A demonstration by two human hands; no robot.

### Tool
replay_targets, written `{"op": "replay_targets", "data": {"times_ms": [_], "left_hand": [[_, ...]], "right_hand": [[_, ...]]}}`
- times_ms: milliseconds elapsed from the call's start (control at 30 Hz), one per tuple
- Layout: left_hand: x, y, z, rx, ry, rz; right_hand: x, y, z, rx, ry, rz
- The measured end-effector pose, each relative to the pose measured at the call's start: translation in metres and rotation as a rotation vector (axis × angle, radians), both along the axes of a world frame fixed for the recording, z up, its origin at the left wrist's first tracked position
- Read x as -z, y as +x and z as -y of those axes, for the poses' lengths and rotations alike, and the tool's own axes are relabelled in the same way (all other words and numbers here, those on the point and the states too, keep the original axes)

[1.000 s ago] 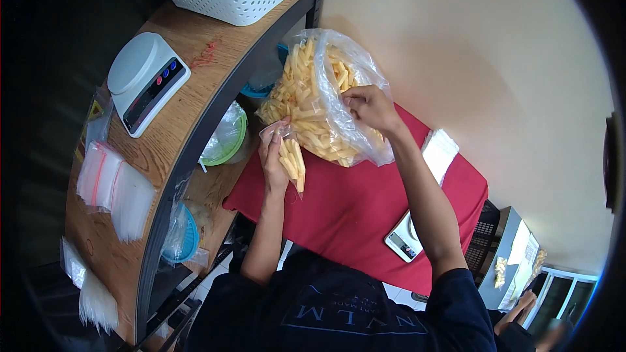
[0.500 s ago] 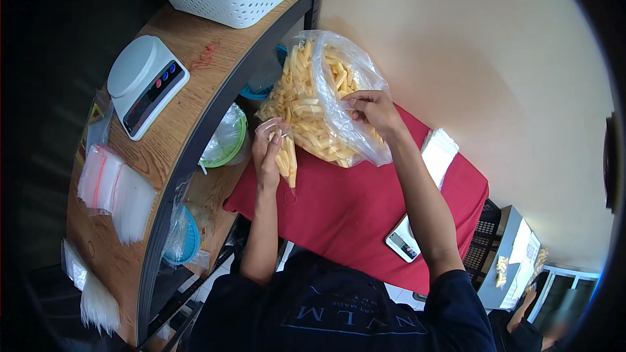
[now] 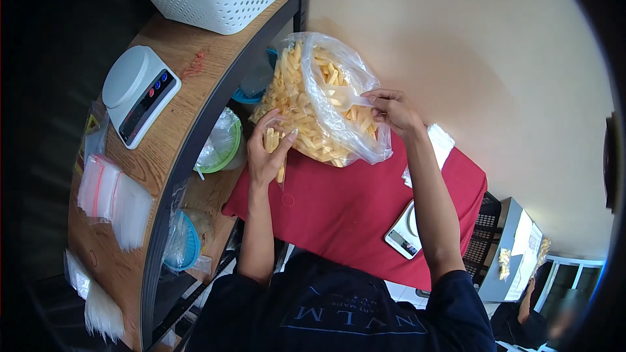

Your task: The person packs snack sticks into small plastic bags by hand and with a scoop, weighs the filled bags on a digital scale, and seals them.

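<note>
Scooping step, by the look of it: scoop in big bag.
My right hand (image 3: 398,111) grips a translucent white plastic scoop (image 3: 345,97) in the large clear plastic bag (image 3: 325,109) of pale-yellow sticks (image 3: 332,75), on the red-clothed counter (image 3: 326,208). Left hand (image 3: 263,163), apart, holds a small clear plastic bag (image 3: 274,141). Lifting calls for a level scoop.

Yellow sticks (image 3: 302,117) fill a large, open clear bag (image 3: 330,113).

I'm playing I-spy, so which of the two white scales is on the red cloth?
The near scale, peeking out beside the right forearm. The other scale sits on the wooden shelf.
</note>
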State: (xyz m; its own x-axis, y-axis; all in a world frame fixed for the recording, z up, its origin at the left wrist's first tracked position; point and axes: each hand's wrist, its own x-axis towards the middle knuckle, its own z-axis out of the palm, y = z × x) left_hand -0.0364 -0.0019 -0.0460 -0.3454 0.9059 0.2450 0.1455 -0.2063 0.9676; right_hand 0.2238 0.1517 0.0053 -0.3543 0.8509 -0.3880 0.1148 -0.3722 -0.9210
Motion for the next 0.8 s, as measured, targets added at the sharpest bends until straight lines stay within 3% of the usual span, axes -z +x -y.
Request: {"op": "replay_targets", "data": {"times_ms": [467,667,800], "left_hand": [[-0.039,0.017,-0.009,0.058,0.019,-0.134],[-0.06,0.029,-0.012,0.065,0.05,-0.257],[-0.064,0.036,-0.014,0.083,0.101,-0.338]], "right_hand": [[-0.025,0.052,-0.001,0.069,-0.01,-0.107],[-0.068,0.059,0.007,0.028,0.082,-0.094],[-0.111,0.042,0.032,-0.006,0.179,0.085]]}}
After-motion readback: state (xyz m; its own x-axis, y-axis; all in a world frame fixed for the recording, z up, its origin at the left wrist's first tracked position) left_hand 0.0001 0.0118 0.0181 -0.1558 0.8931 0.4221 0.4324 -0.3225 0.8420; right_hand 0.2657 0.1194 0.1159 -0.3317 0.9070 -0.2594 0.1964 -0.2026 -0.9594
